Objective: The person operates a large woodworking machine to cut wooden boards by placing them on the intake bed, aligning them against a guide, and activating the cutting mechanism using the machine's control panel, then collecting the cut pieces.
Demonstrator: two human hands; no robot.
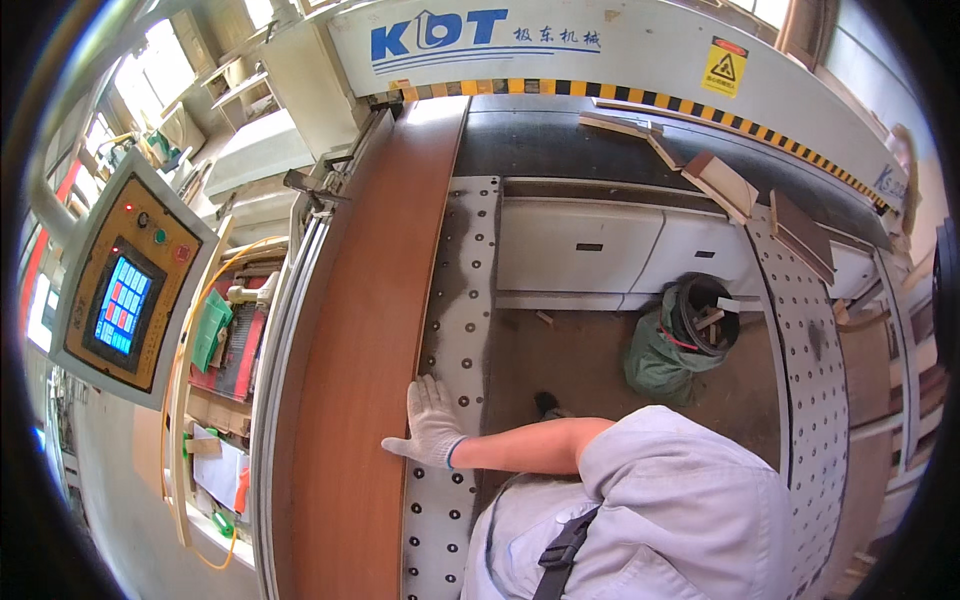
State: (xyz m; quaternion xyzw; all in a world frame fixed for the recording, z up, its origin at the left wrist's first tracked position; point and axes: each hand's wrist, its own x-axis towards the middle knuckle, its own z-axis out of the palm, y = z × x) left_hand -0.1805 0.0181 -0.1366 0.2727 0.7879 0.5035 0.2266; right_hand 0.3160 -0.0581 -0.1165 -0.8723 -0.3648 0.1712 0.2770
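Observation:
My right hand point(430, 424), in a white knitted glove, lies on the right edge of a long reddish-brown wood-grain panel point(360, 330). Its fingers are stretched forward and the thumb points left, with nothing gripped. The panel runs lengthwise along a metal guide rail point(275, 400) on its left, and its far end reaches the striped beam of a large panel saw point(640, 60). Under and beside my hand is a pale table arm point(462, 330) dotted with round studs. My left hand does not show.
A control panel with a lit screen point(122, 305) stands at left. A bin with a green bag point(665, 345) holds scraps on the floor between the table arms. Board offcuts point(720, 185) lie at the far right. A second studded arm point(810, 380) extends along the right.

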